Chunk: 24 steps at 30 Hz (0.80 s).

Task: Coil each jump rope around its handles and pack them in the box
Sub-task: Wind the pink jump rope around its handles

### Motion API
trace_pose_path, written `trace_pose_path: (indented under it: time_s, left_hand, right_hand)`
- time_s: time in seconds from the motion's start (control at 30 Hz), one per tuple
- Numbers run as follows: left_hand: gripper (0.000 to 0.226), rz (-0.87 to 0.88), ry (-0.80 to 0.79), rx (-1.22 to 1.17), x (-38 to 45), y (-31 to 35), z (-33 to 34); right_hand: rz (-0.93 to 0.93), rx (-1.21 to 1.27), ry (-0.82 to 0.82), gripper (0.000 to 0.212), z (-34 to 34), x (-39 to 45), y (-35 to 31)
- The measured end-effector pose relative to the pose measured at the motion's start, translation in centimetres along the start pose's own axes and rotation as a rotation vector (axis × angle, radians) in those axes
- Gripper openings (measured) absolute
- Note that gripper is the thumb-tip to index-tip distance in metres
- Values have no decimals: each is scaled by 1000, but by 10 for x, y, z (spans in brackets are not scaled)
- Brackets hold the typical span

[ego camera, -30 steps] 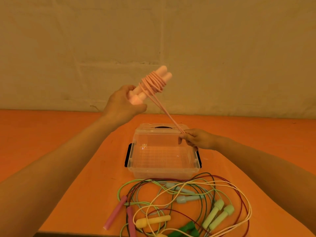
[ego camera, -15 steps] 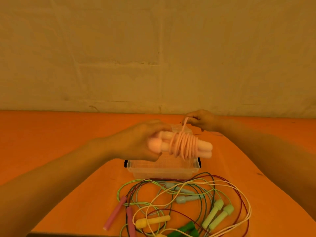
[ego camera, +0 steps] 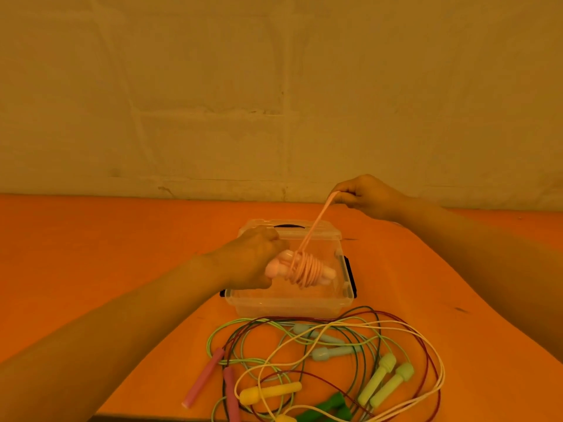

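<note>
1. Nearest the camera, the loose ropes [ego camera: 335,354] lie tangled on the counter [ego camera: 91,254]: yellow handle [ego camera: 269,394], green handles [ego camera: 387,379], pink handles [ego camera: 204,382], pale blue handles [ego camera: 327,345] and a dark green pair [ego camera: 323,409], cords looping over one another. Pulling 1 out by a single handle would likely drag its neighbours along or tighten a knot.

2. Just behind them stands the clear box [ego camera: 289,303], open, with its lid [ego camera: 292,228] raised at the far side. No rope seems to lie inside it yet, though the plastic makes that hard to judge. It looks light, so a knock from a forearm could slide it.

3. Over the box, the left hand [ego camera: 253,260] is curled round the butt ends of the 2 pale pink handles [ego camera: 304,269], held side by side with several turns of cord wound about them. The turns look loose toward the free end; if the handles tip down they could slip off, and if the grip eases the pair may splay and slacken the coil.

4. Farthest, the right hand [ego camera: 362,199] pinches the cord tail [ego camera: 316,226], stretched taut up and away from the coil. Letting go before the end is tucked would probably let the last turns spring open. Pulling too hard could twist the handles in the left hand.
</note>
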<state>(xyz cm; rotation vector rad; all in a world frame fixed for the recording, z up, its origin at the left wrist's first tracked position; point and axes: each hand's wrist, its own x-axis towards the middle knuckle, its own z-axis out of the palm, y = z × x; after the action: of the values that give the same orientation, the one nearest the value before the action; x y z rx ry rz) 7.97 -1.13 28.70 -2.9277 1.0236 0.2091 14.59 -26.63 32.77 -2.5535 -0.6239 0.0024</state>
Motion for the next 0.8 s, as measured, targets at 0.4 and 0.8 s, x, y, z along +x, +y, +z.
trace_pose_path:
  time_s: [0.4, 0.8]
  left_hand:
    - [53, -403, 204, 111, 28, -10, 19]
    - [34, -599, 534, -397, 39, -33, -25]
  right_hand:
    - [-165, -219, -27, 30, 11, -8, -51]
    - [-363, -334, 274, 33, 55, -27, -60]
